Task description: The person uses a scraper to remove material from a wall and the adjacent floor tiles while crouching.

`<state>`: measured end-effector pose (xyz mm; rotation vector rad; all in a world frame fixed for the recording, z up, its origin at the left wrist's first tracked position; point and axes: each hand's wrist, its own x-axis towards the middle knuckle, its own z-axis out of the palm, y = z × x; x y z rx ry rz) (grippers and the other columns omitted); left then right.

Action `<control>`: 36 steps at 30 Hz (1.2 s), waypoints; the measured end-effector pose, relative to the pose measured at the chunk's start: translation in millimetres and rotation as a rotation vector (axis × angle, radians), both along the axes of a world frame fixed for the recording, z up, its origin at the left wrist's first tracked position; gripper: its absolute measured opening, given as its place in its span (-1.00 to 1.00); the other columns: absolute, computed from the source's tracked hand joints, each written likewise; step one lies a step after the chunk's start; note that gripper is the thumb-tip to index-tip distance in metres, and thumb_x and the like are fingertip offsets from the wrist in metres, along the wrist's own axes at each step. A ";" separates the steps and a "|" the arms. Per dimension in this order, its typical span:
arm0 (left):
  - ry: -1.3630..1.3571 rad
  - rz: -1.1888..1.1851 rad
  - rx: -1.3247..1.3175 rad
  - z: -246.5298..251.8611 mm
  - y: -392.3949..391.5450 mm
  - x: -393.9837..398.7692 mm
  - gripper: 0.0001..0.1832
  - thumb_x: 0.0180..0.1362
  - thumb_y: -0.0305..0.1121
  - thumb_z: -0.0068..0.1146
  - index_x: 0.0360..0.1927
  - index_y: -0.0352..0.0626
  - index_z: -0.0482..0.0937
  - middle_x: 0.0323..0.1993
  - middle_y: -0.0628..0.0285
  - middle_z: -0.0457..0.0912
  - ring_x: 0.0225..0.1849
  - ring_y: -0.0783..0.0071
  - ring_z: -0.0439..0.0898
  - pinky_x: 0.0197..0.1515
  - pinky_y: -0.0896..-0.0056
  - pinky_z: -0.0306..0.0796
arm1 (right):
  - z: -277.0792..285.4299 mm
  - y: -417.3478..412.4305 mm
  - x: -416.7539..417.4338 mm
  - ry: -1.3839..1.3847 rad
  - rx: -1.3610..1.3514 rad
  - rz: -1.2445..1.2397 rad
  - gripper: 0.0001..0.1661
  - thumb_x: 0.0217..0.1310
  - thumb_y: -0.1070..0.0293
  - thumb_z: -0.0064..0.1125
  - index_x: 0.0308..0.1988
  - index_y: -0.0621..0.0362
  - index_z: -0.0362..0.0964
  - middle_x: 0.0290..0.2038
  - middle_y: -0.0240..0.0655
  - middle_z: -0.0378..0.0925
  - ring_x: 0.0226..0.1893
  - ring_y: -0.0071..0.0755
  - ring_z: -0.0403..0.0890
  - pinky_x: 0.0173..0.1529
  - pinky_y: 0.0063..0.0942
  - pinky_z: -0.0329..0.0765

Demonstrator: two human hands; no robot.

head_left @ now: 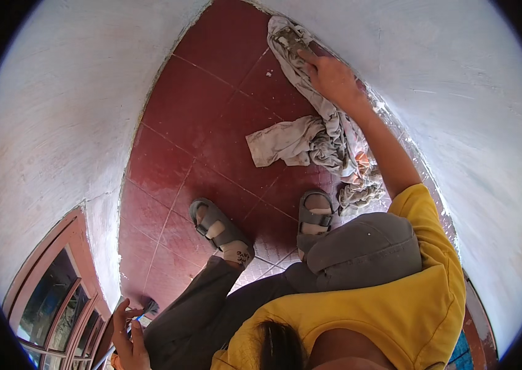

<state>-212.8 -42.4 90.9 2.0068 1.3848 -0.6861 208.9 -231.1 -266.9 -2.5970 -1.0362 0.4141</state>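
Note:
My right hand reaches to the foot of the right wall, its index finger on a flat, plaster-smeared tool. It looks like a scraper; its handle is hidden by the hand. Under the tool and hand lies a long, dirty, off-white cloth. It runs along the wall base and bunches up near my right foot, with an orange print on one part. At the lower left, my left hand is raised beside my left leg, fingers apart. A thin rod with a blue part passes close behind it; no grip on it shows.
White walls close in on both sides of the red tiled floor. Small white crumbs lie near the cloth. My sandalled feet stand on the tiles. A brown-framed window is at lower left, near a dark tuft.

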 end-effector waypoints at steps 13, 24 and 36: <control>-0.025 0.005 0.007 2.9 1.0 -12.9 -0.62 0.36 -0.23 -0.19 0.14 -0.22 0.36 -0.12 0.10 0.52 -0.04 0.30 0.46 0.07 0.34 0.25 | -2.2 4.5 -6.1 0.059 -0.122 -0.025 -0.52 0.23 0.29 -0.11 0.17 -0.19 0.28 -0.45 -0.03 0.55 -0.37 0.04 0.62 -0.31 -0.05 0.54; -0.002 -0.003 -0.009 5.0 2.7 -18.4 -0.60 0.36 -0.23 -0.18 0.16 -0.24 0.33 -0.11 0.08 0.53 -0.05 0.28 0.47 0.05 0.34 0.28 | 4.3 0.4 -3.2 0.040 -0.061 0.061 -0.62 0.24 0.24 -0.08 0.06 -0.17 0.42 -0.45 -0.03 0.55 -0.38 0.11 0.58 -0.32 -0.03 0.50; -0.003 0.058 -0.033 6.5 1.6 -11.0 -0.57 0.35 -0.20 -0.18 0.18 -0.25 0.31 -0.11 0.04 0.54 -0.07 0.26 0.49 0.03 0.32 0.30 | 74.2 -8.2 -57.3 0.160 -0.017 0.067 -0.59 0.26 0.23 -0.06 0.11 -0.18 0.39 -0.50 -0.06 0.53 -0.41 0.08 0.56 -0.34 -0.08 0.48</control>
